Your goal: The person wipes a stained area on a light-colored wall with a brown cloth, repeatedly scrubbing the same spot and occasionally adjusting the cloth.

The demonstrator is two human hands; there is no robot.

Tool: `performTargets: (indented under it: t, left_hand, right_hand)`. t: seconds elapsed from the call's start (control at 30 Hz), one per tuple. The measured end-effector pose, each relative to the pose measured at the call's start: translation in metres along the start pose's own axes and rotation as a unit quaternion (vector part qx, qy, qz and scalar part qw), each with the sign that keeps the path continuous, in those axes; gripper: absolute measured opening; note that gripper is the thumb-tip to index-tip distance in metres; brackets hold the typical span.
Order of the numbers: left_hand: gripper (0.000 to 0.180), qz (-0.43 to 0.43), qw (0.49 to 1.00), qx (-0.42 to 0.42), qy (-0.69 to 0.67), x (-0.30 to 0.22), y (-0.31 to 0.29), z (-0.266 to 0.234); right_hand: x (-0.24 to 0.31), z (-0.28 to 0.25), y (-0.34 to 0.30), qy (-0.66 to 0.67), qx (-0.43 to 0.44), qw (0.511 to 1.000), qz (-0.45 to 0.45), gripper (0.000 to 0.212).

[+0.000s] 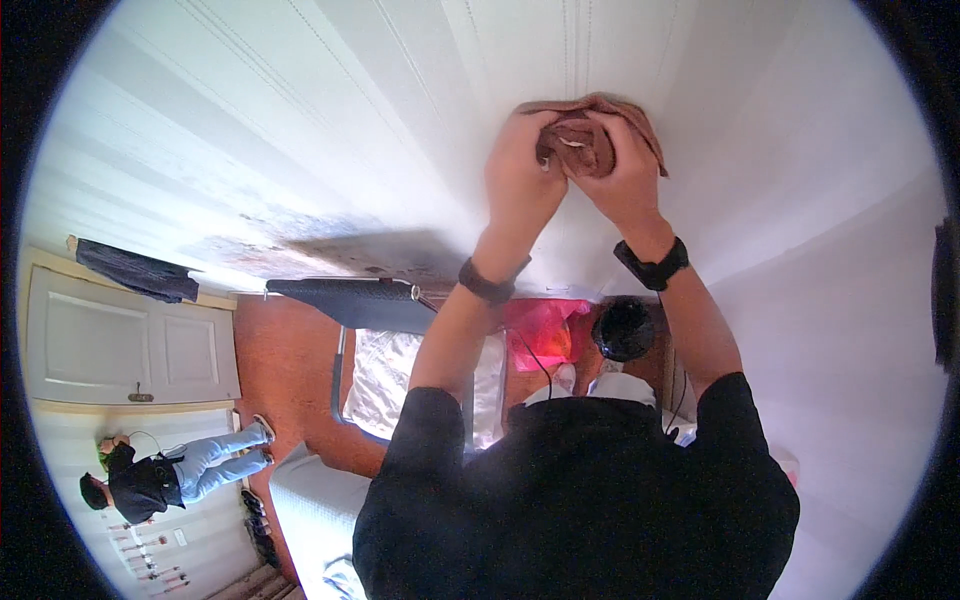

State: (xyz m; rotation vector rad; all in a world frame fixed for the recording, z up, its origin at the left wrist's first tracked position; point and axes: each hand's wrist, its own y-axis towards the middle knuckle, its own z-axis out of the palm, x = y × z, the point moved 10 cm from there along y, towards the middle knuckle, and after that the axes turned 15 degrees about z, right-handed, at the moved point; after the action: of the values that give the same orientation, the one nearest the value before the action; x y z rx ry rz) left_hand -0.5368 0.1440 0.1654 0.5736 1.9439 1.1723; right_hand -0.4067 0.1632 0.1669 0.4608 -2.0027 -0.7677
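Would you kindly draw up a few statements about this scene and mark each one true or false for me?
1. The left grip is on the brown cloth. True.
2. The right grip is well away from the brown cloth. False: the right grip is on it too.
3. The left wrist wears a dark band. True.
4. The bag below the forearms is green. False: the bag is pink.
5. The other person wears light blue trousers. True.
6. The door is black. False: the door is white.

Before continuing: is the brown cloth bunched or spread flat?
Mostly bunched: the cloth shows thick folds between the left hand and right hand, edges splaying outward.
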Motion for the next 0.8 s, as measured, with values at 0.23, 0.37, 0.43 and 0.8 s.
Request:
performTargets:
  t: [0.23, 0.37, 0.43, 0.8]
  left_hand:
    - [0.041, -0.01, 1.0, 0.011, 0.015, -0.001, -0.002, 0.006]
    - [0.04, -0.022, 0.999, 0.0, 0.026, -0.004, -0.008, 0.008]
    - [0.04, -0.039, 0.999, 0.009, 0.028, -0.003, -0.011, 0.015]
    - [0.041, -0.01, 0.996, 0.062, 0.058, -0.029, -0.03, 0.071]
  right_hand:
    - [-0.014, 0.002, -0.004, 0.01, 0.026, 1.0, 0.009, 0.054]
    - [-0.02, 0.005, -0.007, 0.001, 0.045, 0.999, -0.017, 0.061]
    - [-0.025, 0.001, -0.01, -0.009, 0.037, 0.999, -0.023, 0.063]
    - [-0.075, -0.04, -0.039, 0.006, 0.02, 1.0, 0.001, 0.061]
